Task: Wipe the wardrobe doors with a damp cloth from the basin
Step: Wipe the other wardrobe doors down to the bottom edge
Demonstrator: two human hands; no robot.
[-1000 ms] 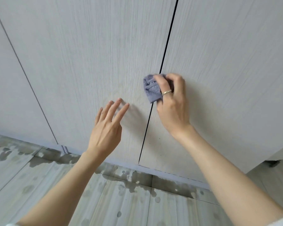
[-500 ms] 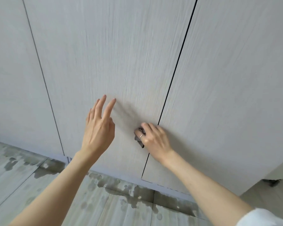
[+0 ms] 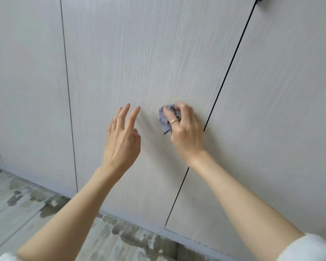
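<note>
Two forearms reach up from the bottom of the view, ours, with white cuffs at the lower corners, and below them the floor (image 3: 26, 210) shows dark wet patches along the foot of the wardrobe, so water has clearly been about. Next out, our left hand (image 3: 121, 136) is raised beside the work with its fingers straight and slightly spread, holding nothing; we cannot tell whether the fingertips touch the panel or hover just off it. Just to its right our right hand (image 3: 184, 129), a ring on one finger, has its fingers curled round the bunched blue-grey cloth (image 3: 166, 119) and presses it flat against the middle door (image 3: 139, 53), near that door's right edge and close to the dark gap that divides it from the right door (image 3: 280, 91). Further left another thin seam marks off the left door (image 3: 26, 81), and a small dark fitting sits at the very top by the gap. As for progress, we judge the wiping to be under way at mid height on the middle door; no sheen or streaks show which parts are already done, so the upper panels, the two outer doors and the lower edges may all be left to us, and the basin is not in sight
</note>
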